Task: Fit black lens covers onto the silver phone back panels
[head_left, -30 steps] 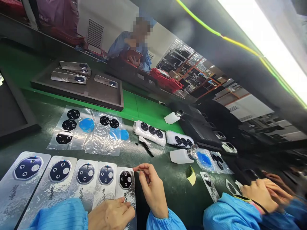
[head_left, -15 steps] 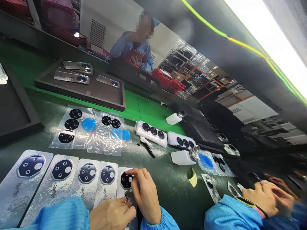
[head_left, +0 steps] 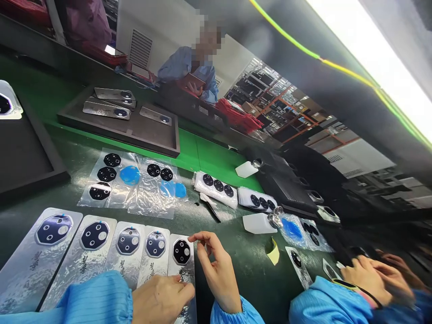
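My left hand (head_left: 164,297) lies over the lower part of the rightmost silver phone back cover (head_left: 174,264), fingers bent, holding it flat on the bench. That cover carries a black octagonal camera piece (head_left: 181,252) with several round holes. By the cover's upper right corner is my right hand (head_left: 218,272), its index finger stretched out and thumb apart, with nothing visible between them. To the left lie several more covers in a row, such as a large silver cover (head_left: 25,274), their camera areas dark purple with a small blue tab.
Plastic sheets (head_left: 148,198) hold black camera pieces and blue film behind the row. White dispenser bottles (head_left: 258,223) and film stacks (head_left: 216,189) stand to the right, near tweezers (head_left: 212,210). A black tray (head_left: 118,130) holds covers. A co-worker's hands (head_left: 367,279) work at right.
My right hand has drawn back to the right off the camera piece, uncovering it. My left hand stays on the cover. The view has shifted slightly.
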`<state>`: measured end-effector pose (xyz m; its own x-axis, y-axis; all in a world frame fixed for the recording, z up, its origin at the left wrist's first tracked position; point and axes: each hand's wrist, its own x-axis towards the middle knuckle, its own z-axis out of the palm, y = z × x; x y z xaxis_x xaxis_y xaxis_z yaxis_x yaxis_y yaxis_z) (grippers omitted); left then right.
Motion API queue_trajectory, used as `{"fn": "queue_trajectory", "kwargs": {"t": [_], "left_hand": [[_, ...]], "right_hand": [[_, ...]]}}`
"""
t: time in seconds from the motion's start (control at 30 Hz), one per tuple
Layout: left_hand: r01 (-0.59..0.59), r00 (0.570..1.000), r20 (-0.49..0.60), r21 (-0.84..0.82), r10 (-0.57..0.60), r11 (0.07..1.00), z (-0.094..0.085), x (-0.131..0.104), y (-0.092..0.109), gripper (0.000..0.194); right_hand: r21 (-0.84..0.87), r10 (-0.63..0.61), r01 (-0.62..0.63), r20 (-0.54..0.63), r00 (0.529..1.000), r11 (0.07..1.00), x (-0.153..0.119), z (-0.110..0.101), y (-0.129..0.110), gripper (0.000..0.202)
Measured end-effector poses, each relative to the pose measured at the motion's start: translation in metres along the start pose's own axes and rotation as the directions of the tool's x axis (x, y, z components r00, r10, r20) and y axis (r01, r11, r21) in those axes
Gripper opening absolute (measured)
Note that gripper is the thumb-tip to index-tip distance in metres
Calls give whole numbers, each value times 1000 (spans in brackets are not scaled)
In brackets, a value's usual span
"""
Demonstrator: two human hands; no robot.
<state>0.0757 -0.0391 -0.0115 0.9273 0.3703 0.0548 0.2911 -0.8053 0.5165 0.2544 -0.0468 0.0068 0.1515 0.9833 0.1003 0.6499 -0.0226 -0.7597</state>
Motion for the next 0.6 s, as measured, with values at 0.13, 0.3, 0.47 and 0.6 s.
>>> {"fn": "queue_trajectory", "kwargs": {"t": [0.13, 0.3, 0.47, 0.6], "left_hand": [[9, 999, -36, -21, -9, 1000, 0, -1, 1, 13], [-155, 937, -317, -8, 145, 988, 7, -11, 2, 14], [-113, 936, -326, 69, 130, 991, -7, -35, -4, 14], [-88, 892, -408, 263, 193, 961, -16, -49, -21, 27]], "right_hand": [[-68, -71, 69, -34, 997, 995, 0, 2, -6, 17], [-109, -107, 102, -41, 993, 989, 0, 3, -8, 17], [-66, -115, 122, 105, 988, 990, 0, 9, -12, 15], [-10, -175, 183, 248, 953, 983, 13, 25, -16, 19]]}}
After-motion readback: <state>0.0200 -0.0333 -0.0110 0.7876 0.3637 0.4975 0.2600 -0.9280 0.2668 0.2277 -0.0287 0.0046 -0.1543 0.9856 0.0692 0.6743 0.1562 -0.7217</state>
